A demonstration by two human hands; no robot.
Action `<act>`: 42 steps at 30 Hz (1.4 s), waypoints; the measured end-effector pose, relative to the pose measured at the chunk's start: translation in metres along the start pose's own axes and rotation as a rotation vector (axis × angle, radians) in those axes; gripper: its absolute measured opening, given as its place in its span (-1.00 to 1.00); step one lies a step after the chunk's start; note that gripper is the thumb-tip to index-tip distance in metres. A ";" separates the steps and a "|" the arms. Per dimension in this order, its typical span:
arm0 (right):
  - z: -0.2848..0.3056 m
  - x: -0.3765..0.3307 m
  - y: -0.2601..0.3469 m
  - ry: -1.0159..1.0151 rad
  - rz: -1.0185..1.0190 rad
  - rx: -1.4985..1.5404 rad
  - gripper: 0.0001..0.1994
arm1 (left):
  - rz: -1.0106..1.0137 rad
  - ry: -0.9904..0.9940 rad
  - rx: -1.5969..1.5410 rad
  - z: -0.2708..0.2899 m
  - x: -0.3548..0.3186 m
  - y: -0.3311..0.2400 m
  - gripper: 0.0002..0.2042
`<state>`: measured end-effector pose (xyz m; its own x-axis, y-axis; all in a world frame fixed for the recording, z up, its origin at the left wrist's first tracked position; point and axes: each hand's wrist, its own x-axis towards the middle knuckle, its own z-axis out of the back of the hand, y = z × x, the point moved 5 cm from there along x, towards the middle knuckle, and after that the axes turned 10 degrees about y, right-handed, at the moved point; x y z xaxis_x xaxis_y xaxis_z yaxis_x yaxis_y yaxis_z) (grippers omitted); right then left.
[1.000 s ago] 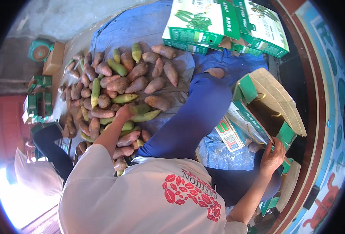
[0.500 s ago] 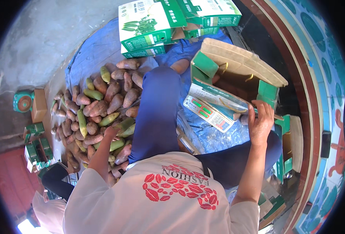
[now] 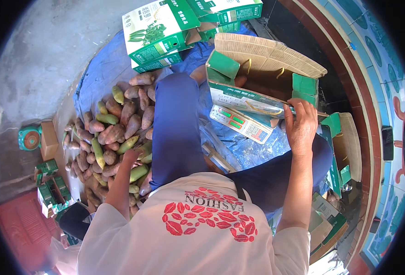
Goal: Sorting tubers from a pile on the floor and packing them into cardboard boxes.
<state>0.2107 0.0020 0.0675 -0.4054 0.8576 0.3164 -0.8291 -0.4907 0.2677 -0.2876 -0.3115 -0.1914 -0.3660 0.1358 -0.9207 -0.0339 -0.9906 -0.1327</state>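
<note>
To my left spreads a pile of thick reddish-brown root vegetables (image 3: 115, 133) that look like sweet potatoes, mixed with long green radishes. My left hand (image 3: 131, 158) reaches into its near right side, closed against a green radish (image 3: 144, 149); its fingertips are partly hidden. On the right, my right hand (image 3: 300, 120) grips the near upper edge of an open green and white cardboard box (image 3: 257, 97), thumb on the near side. Reddish roots lie inside the box, partly in shadow. A white digital scale (image 3: 241, 124) with lit green displays shows at the box's near side.
Stacked green and white boxes (image 3: 159, 34) stand at the far side on a blue tarp (image 3: 102, 62). Another open box (image 3: 347, 146) is beside my right knee. A teal round-faced device (image 3: 30, 138) and small cartons (image 3: 53, 190) are at far left, near another person's dark-clad leg (image 3: 73, 221).
The view has shifted a little, so the boxes and scale appear higher and further left. Both hands keep their places, the left at the radish, the right on the box edge.
</note>
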 end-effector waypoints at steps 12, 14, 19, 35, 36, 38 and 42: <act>0.008 0.002 0.005 -0.040 0.018 0.062 -0.88 | -0.607 -0.251 -0.425 0.047 -0.110 -0.085 -0.59; 0.011 0.002 0.006 -0.072 0.025 0.085 -0.89 | -0.737 -0.300 -0.450 0.053 -0.150 -0.122 -0.60; 0.014 0.003 0.006 -0.114 0.025 0.115 -0.90 | -1.042 -0.183 -0.308 0.030 -0.255 -0.225 -0.57; 0.004 0.002 0.009 0.030 0.038 0.123 -0.94 | -1.517 0.005 0.387 -0.194 -0.255 -0.412 -0.53; 0.001 0.000 0.007 0.040 0.058 0.131 -0.94 | -1.493 -0.093 0.381 -0.190 -0.260 -0.408 -0.57; -0.003 0.000 0.006 0.055 0.044 0.082 -0.92 | -1.454 -0.204 0.357 -0.175 -0.273 -0.404 -0.61; -0.007 0.000 0.007 0.113 0.055 0.056 -0.88 | -1.665 -0.165 0.169 -0.122 -0.284 -0.369 -0.69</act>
<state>0.2020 -0.0004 0.0627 -0.4932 0.8395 0.2282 -0.7830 -0.5427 0.3041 -0.0575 0.0171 0.0744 0.0820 0.9723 0.2187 -0.5457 0.2274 -0.8066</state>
